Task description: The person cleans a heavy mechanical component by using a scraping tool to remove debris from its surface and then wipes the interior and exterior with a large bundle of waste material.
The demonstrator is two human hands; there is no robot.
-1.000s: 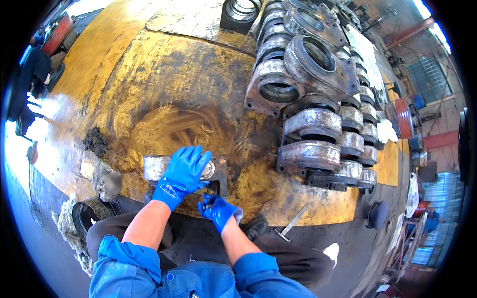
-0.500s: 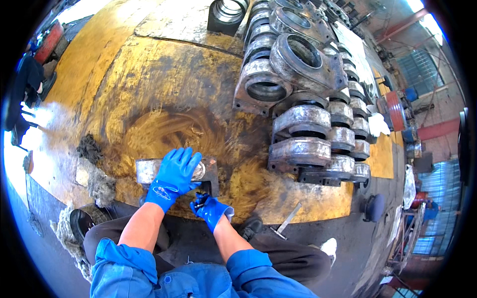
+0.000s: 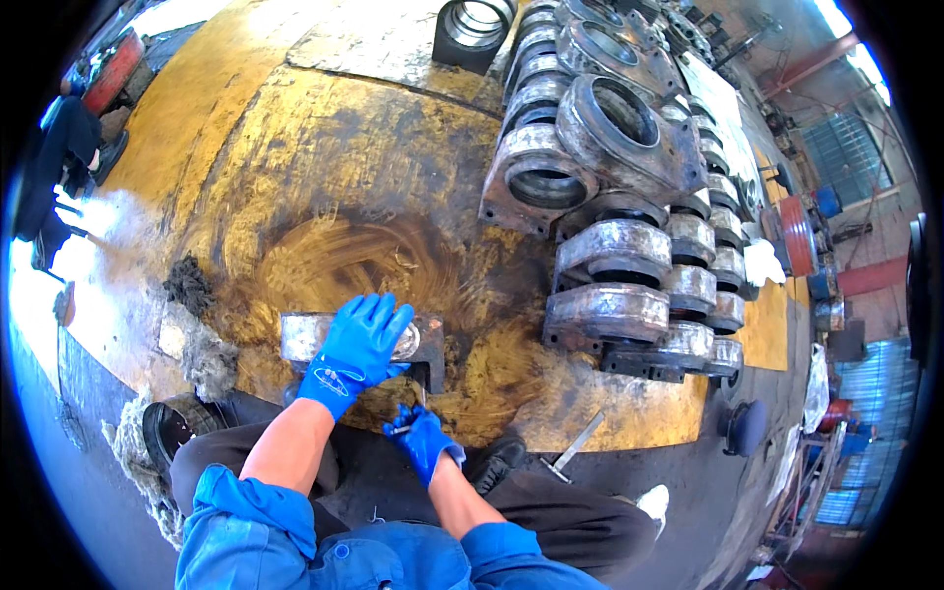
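As the left hand [image 3: 359, 344] lies flat across a worn metal housing [image 3: 303, 335] on yellow sheeting [image 3: 324, 147] — fingers outstretched, unclenched — the right hand [image 3: 421, 441] just below, fingers curled round a slim tool [image 3: 424, 392], rows of housings [image 3: 605, 311] at right.

lower centre: metal casting [image 3: 299, 338] part-hidden by left hand [image 3: 352, 352] | right hand [image 3: 421, 441]: slim tool [image 3: 424, 395], too small to tell | upper left: person [image 3: 71, 136] cut off
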